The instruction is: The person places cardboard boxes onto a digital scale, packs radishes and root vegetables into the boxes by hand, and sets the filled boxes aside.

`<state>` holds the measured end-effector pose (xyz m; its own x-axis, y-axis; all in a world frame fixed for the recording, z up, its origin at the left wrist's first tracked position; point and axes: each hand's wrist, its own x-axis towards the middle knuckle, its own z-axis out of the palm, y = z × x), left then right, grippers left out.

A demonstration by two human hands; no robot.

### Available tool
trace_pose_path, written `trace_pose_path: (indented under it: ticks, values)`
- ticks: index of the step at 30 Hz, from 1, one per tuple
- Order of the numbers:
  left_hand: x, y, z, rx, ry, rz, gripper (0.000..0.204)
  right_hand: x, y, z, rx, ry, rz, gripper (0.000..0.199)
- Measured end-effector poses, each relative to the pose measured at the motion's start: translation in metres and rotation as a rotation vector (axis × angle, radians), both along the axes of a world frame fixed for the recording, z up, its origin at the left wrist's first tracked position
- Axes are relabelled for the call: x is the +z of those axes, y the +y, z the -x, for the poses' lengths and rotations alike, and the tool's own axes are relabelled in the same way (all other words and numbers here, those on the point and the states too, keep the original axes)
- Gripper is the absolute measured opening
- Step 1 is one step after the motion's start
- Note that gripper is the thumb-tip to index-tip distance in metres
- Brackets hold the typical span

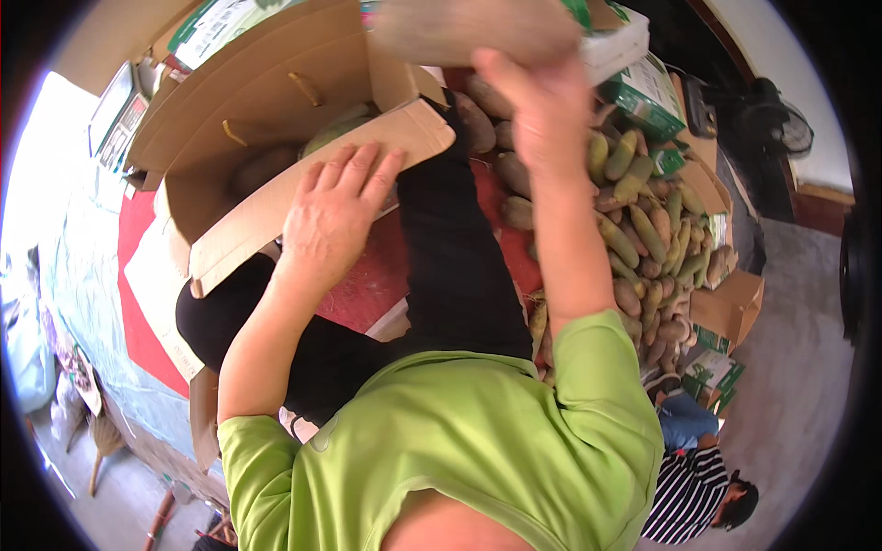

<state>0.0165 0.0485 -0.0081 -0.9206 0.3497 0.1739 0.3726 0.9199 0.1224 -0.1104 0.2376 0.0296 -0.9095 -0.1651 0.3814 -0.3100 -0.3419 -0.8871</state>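
Note:
My right hand (549, 115) is raised at the top, gripping a large, pale brown root vegetable (478, 28). Motion blurs it, so its exact kind is unclear. My left hand (333, 209) lies on the folded-out flap (243, 228) of a cardboard box (276, 69), fingers stretched flat over the flap. Inside the open box, a rounded greenish vegetable (342, 127) and a darker brown one (262, 170) show partly behind the flap. To the right of my legs lies a big heap of long green and brown roots (648, 230), radish-like in shape.
Opened green-and-white cartons (648, 96) and a brown carton (730, 308) border the heap. A black fan (776, 124) stands at the far right. Another person (689, 477) in a striped top is at lower right. A broom (104, 439) lies at lower left.

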Motion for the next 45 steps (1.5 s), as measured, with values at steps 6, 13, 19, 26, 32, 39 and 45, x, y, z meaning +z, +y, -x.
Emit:
trace_pose_path:
  ticks: [6,13,19,26,32,39,45]
  values:
    - [0.002,0.0,-0.001,0.033,-0.023,0.025,0.063,-0.082,-0.028,0.02,-0.236,0.237,-0.543,0.025]
    - [0.002,0.002,-0.003,0.048,-0.03,0.032,0.062,-0.177,0.079,-0.029,-0.361,-0.077,-0.83,0.019]
    - [0.005,0.004,-0.002,0.052,-0.026,0.024,0.061,-0.284,0.202,-0.105,-0.286,-0.637,-1.341,0.029]
    - [0.005,0.006,0.0,0.064,-0.028,0.046,0.063,-0.34,0.266,-0.157,-0.386,-0.977,-1.49,0.043]
    - [0.005,0.008,0.001,0.076,-0.054,0.045,0.063,-0.321,0.261,-0.117,-0.34,-0.902,-1.762,0.047]
    - [0.004,0.007,0.002,0.089,-0.065,0.052,0.063,-0.281,0.29,-0.095,-0.31,-1.0,-1.981,0.072]
    - [0.003,0.007,0.004,0.089,-0.062,0.066,0.06,-0.272,0.305,-0.106,-0.205,-1.093,-2.073,0.097]
